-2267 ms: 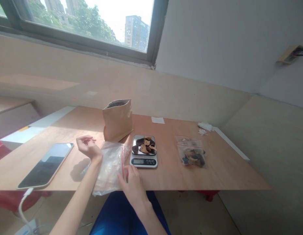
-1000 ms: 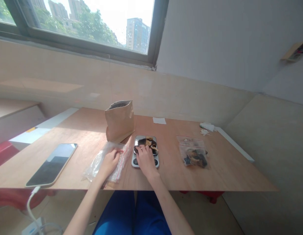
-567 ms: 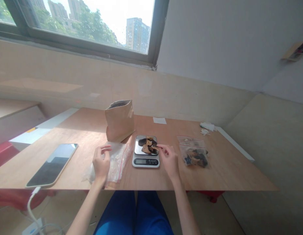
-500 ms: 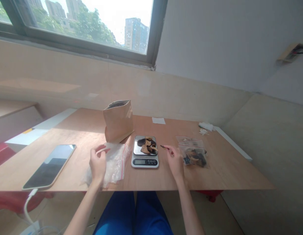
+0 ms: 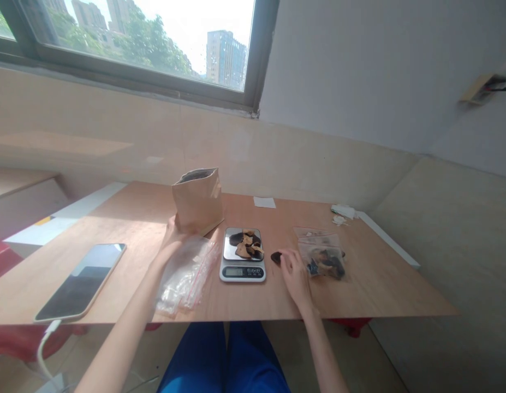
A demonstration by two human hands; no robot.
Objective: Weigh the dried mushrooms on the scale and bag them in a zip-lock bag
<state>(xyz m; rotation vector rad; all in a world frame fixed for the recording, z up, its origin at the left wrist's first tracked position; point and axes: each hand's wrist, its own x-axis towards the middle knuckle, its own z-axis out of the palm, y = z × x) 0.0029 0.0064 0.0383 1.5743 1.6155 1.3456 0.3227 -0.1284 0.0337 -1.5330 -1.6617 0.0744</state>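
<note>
Right hand is pinching a dark dried slice between the digital scale and a filled zip bag; more slices are lying on the scale. Left hand is touching a kraft paper pouch, finger state hidden.

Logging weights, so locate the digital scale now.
In the head view, the digital kitchen scale sits mid-table, between the clear zip bag on its left and the right hand on its right.
</note>
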